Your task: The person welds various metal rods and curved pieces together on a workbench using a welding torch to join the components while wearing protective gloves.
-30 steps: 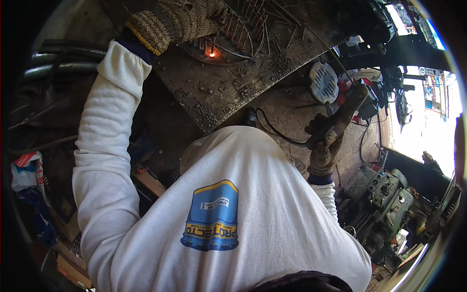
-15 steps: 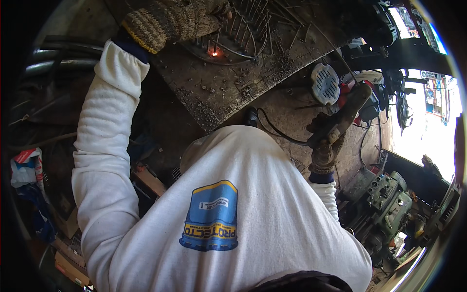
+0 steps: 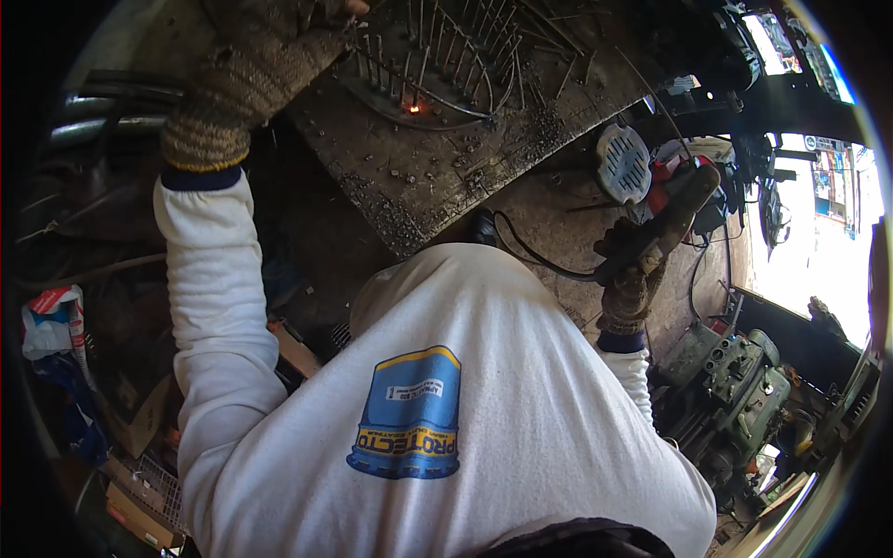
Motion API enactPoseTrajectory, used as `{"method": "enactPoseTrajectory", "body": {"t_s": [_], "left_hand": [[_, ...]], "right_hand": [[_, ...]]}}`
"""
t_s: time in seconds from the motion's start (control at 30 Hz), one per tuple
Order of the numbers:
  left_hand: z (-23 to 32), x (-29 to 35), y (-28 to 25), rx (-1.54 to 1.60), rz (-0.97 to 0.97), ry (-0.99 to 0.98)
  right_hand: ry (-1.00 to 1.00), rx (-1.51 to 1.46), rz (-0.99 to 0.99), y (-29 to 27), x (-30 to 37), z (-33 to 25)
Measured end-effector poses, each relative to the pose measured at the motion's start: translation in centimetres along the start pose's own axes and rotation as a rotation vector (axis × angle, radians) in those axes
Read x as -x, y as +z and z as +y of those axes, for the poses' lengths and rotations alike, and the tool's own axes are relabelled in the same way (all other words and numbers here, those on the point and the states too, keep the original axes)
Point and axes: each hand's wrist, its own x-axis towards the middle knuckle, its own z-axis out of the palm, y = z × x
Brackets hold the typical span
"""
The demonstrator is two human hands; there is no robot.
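A knitted brown work glove covers my left hand, raised over the left side of a metal worktable. Its fingers run toward the picture's top edge, partly cut off. One bare fingertip and a gloved finger show apart, with nothing visible between them. Right of that hand lies a curved frame of thin metal rods, with short rods standing in rows. One spot at its near rim glows orange. My gloved right hand is closed around a welding electrode holder. A thin electrode reaches from it toward the table.
Loose rods and metal crumbs lie on the worktable. Behind the holder sit a slotted grey plate and a red machine. The holder's black cable loops toward my body. A greenish machine stands at lower right.
My left hand has drawn back to the left, away from the rod frame, uncovering more of its left side. The right hand has shifted slightly right with the electrode holder. The glow has shrunk.
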Motion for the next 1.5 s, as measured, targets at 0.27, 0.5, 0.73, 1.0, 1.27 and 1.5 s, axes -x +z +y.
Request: {"method": "enactPoseTrajectory", "body": {"t_s": [0.27,0.5,0.73,1.0,1.27,1.5], "left_hand": [[0.5,4.1,2.1,-0.184,-0.004,-0.322],[0.1,4.0,2.8,-0.295,-0.072,-0.293],[3.4,3.8,3.8,-0.147,-0.116,-0.445],[8.6,9.0,10.5,-1.071,-0.251,0.233],[9.1,9.0,15.4,-0.893,-0.321,0.124],[10.4,1.7,18.5,-0.212,-0.562,-0.391]], "right_hand": [[0.03,-0.013,-0.022,0.4,-1.1,-0.4],[0.026,-0.038,-0.039,0.7,-1.6,-0.6],[0.054,-0.07,-0.006,-0.4,-1.4,0.3],[0.065,-0.116,0.032,-0.1,-1.6,-0.2],[-0.061,-0.137,0.009,-0.7,-5.7,0.7],[0.06,-0.386,-0.084,-4.5,-10.9,3.8]]}}
